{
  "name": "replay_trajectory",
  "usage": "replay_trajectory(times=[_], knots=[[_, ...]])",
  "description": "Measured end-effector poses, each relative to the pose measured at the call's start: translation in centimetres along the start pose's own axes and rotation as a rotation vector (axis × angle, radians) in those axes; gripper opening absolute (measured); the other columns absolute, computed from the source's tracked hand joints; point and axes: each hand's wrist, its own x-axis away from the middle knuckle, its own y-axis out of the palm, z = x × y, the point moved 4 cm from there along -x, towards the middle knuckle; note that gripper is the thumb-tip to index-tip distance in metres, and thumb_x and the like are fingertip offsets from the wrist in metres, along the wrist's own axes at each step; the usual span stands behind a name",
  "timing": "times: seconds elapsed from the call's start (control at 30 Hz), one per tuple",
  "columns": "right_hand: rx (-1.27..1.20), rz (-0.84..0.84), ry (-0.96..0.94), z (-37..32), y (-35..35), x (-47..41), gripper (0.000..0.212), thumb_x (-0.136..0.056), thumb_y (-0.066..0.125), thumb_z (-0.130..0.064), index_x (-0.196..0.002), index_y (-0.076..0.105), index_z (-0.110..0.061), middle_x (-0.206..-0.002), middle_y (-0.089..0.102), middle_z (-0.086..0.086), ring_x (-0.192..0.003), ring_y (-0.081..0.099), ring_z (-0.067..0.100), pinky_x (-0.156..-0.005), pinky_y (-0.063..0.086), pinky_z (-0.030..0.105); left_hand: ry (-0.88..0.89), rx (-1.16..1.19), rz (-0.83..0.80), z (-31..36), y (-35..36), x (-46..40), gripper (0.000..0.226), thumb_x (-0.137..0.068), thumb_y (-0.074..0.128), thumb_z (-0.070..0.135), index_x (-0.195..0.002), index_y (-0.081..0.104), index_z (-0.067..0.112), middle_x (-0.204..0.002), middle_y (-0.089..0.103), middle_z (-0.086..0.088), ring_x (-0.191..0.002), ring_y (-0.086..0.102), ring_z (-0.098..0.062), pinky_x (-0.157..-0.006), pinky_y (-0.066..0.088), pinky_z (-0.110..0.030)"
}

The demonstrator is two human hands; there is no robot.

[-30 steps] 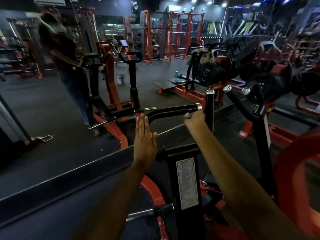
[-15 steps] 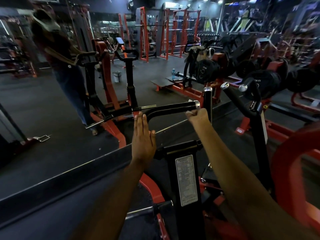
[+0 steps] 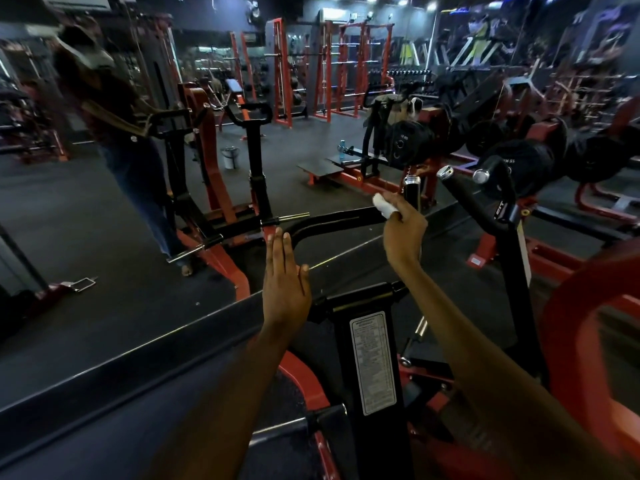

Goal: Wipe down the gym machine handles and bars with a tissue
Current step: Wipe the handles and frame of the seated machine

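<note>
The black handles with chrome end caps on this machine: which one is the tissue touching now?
The horizontal black handle: the right hand presses the white tissue on its end; the other handles stand untouched.

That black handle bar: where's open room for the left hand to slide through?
Free: the stretch of handle bar between left hand and right hand. Crowded: right of the tissue, where upright grips stand close.
</note>
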Motion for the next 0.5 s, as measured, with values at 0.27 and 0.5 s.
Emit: replay_trajectory(times=[0.27,0.5], knots=[[0.802,-0.380,-0.289,-0.8,2.9,-1.3,0.027,-0.089,0.051,-0.002,-0.116,0.056,0.003,-0.119,0.057,0.018,-0.113,0.053,0.028,-0.101,0.043,0.037,0.004,0.013,0.011,0.2,-0.3,0.0,0.061,-0.101,0.026,0.037,-0.152,0.001,0.013,-0.162,-0.001,0.000,-0.150,-0.003,-0.017,-0.119,0.009,-0.034],[0.691,-0.752,-0.239,-5.6,10.7,0.5,0.015,-0.094,0.048,-0.009,-0.087,0.061,-0.004,-0.083,0.062,0.009,-0.074,0.058,0.017,-0.082,0.052,0.030,-0.002,0.006,0.034,-0.1,0.1,0.1,0.064,-0.102,0.019,0.043,-0.152,0.008,0.004,-0.161,0.001,-0.005,-0.150,-0.001,-0.017,-0.120,0.000,-0.022]])
